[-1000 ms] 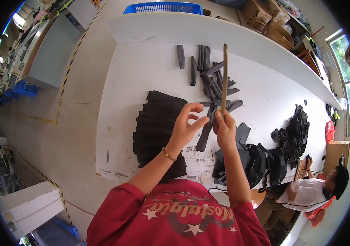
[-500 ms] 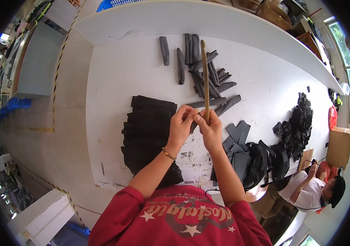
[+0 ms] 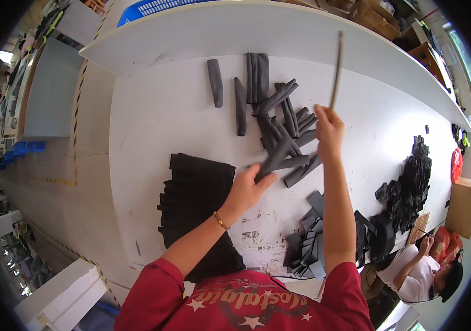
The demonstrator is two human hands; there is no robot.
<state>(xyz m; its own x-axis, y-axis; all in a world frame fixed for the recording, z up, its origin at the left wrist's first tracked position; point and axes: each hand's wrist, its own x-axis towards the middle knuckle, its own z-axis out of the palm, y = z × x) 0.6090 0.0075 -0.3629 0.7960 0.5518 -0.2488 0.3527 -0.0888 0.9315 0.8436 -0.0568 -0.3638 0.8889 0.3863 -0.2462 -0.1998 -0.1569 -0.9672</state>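
Note:
My right hand (image 3: 330,132) is closed round the lower end of a thin wooden stick (image 3: 338,66), which points up and away over the white table (image 3: 158,121). Between the thumb and fingers of my left hand (image 3: 249,188) is a dark grey fabric tube (image 3: 275,159), somewhat blurred, slanting toward the far side. Beyond that hand lies a loose heap of similar grey tubes (image 3: 288,113), with a few set apart at its left. Left of my left hand, a stack of black fabric pieces (image 3: 197,193) lies partly under my forearm.
Flat dark pieces (image 3: 310,237) lie beside my right forearm, and a black fabric pile (image 3: 412,182) is farther right. A raised grey board (image 3: 202,33) borders the far edge, with a blue basket (image 3: 158,11) behind. Another person (image 3: 412,265) sits at the right near a cardboard box (image 3: 463,207).
My hands, together before, have come apart. The right hand has moved up and right with the stick; the left now holds a grey tube toward the heap. The view has shifted slightly.

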